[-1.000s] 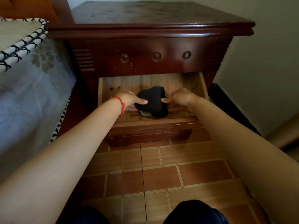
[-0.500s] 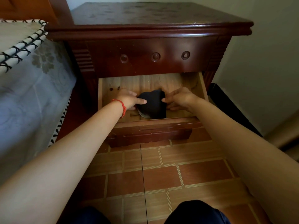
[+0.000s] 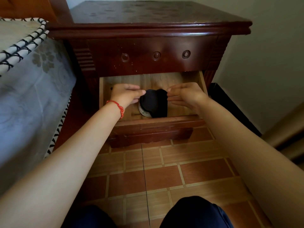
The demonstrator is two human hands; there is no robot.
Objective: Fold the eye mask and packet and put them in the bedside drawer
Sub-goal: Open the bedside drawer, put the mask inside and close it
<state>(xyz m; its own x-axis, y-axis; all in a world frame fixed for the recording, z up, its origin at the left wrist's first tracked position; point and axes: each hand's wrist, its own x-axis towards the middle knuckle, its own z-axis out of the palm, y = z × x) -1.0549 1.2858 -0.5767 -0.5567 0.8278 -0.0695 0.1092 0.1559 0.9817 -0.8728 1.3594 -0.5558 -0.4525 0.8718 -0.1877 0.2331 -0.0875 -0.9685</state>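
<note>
The folded black eye mask (image 3: 154,102) lies on the wooden floor of the pulled-out bedside drawer (image 3: 156,123). A pale edge of the packet (image 3: 144,113) pokes out under the mask's lower left side. My left hand (image 3: 125,94), with a red bead bracelet at the wrist, hovers at the mask's left edge, fingers apart, the thumb tip over the mask's top corner. On the mask's right side my right hand (image 3: 186,96) has its fingers spread, the tips just at the fabric. Neither hand grips anything.
The dark wooden nightstand (image 3: 148,28) has a shut upper drawer with three round knobs. A bed with a patterned cover (image 3: 29,83) stands to the left, a wall to the right. My knees are over the tiled floor (image 3: 164,175) below.
Both hands pressed on the mask's sides before; now they have lifted slightly and their fingers have spread, and the mask lies in the drawer by itself.
</note>
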